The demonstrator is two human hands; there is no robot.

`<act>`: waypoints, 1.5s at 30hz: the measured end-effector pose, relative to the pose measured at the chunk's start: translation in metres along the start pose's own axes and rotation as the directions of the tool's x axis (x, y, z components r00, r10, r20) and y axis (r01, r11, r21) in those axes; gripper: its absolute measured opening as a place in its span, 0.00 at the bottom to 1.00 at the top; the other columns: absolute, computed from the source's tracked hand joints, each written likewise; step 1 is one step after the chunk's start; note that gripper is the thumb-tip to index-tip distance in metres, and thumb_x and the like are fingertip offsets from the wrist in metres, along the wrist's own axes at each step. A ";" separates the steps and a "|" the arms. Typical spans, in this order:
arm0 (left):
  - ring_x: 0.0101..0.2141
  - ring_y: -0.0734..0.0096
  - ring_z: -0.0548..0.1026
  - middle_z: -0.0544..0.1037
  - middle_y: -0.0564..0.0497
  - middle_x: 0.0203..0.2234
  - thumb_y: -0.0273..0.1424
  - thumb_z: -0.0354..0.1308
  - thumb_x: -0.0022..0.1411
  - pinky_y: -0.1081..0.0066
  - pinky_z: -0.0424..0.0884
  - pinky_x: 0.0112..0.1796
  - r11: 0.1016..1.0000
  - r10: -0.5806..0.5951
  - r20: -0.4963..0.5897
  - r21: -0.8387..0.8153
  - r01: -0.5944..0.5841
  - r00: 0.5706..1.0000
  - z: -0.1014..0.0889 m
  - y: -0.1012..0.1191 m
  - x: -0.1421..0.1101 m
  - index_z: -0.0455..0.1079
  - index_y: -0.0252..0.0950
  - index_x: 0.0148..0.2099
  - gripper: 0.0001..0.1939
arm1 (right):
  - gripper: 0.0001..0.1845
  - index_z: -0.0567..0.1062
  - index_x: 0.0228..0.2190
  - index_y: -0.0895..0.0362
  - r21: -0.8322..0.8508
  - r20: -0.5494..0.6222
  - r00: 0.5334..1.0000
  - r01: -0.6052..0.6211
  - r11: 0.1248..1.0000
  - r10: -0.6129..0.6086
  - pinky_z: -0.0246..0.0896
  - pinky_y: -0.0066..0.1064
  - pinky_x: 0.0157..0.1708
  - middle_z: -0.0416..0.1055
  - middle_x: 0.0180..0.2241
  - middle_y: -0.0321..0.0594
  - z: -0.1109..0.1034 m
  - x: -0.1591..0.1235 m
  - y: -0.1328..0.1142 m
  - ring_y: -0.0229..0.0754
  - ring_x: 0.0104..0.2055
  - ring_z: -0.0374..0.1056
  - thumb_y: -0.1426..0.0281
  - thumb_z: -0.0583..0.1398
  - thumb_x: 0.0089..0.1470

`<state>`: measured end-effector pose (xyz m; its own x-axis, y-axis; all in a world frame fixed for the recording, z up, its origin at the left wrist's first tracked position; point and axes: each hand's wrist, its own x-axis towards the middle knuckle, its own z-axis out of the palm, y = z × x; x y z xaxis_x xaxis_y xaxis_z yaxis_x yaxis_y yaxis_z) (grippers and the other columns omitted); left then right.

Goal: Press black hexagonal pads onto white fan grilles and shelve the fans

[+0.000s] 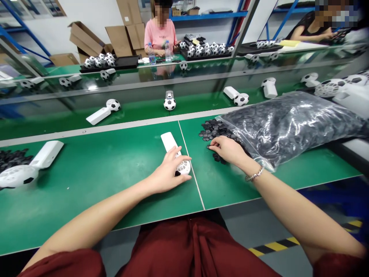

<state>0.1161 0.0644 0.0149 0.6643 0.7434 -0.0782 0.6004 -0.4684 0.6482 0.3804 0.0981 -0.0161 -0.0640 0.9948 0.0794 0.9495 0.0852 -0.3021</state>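
Note:
My left hand point(167, 171) lies over a white plastic soccer-ball housing point(184, 167) with a flat white rectangular arm point(168, 141), on the green work surface. Thumb and fingers curve round the ball end, hiding part of it. To the right, my right hand point(227, 150) is pinched at the near edge of a pile of small black plastic pieces point(215, 129), with one dark piece at its fingertips. Just beyond that hand, a large clear plastic bag point(288, 119) of the same black pieces lies with its mouth toward the pile.
At the left sit another white housing point(20, 175) and more black pieces point(14, 157). Past a pale rail, a green conveyor belt point(138, 107) carries several black-and-white ball units point(170, 103). Across it, a person in pink point(160, 34) sits beside trays of balls point(207, 50).

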 end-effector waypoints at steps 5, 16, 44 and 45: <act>0.63 0.59 0.36 0.45 0.44 0.63 0.34 0.56 0.57 0.51 0.46 0.58 0.998 0.054 0.017 -0.043 -0.053 0.998 0.002 -0.003 0.000 0.60 0.42 0.54 0.22 | 0.06 0.74 0.30 0.55 0.085 0.040 0.998 -0.042 0.996 0.038 0.61 0.32 0.32 0.72 0.31 0.39 -0.002 0.001 -0.002 0.42 0.31 0.67 0.66 0.60 0.49; 0.63 0.60 0.37 0.39 0.42 0.64 0.36 0.60 0.54 0.54 0.44 0.59 0.985 0.152 0.077 -0.090 -0.145 0.985 -0.013 -0.022 0.005 0.53 0.39 0.59 0.32 | 0.03 0.72 0.28 0.56 0.186 0.088 0.996 0.007 0.983 -0.023 0.61 0.29 0.30 0.70 0.25 0.34 -0.002 0.006 -0.013 0.38 0.28 0.67 0.73 0.61 0.46; 0.63 0.57 0.39 0.56 0.42 0.59 0.33 0.60 0.53 0.51 0.42 0.59 0.958 0.231 -0.005 -0.175 -0.229 0.973 -0.009 -0.028 0.009 0.60 0.36 0.52 0.25 | 0.06 0.68 0.34 0.55 0.545 -0.151 0.848 0.500 0.673 -0.508 0.62 0.32 0.37 0.66 0.35 0.38 0.008 -0.037 -0.095 0.40 0.38 0.63 0.74 0.59 0.52; 0.63 0.57 0.39 0.58 0.43 0.57 0.32 0.60 0.53 0.51 0.41 0.60 0.955 0.235 -0.013 -0.181 -0.234 0.972 -0.008 -0.027 0.009 0.59 0.37 0.52 0.25 | 0.09 0.68 0.36 0.55 0.578 -0.130 0.875 0.449 0.681 -0.466 0.62 0.33 0.36 0.65 0.37 0.39 0.009 -0.037 -0.094 0.40 0.39 0.63 0.73 0.60 0.51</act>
<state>0.1019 0.0880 0.0028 0.7810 0.6185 0.0863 0.3377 -0.5345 0.7748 0.2909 0.0534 0.0008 -0.4587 0.8236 0.3336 0.4405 0.5368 -0.7196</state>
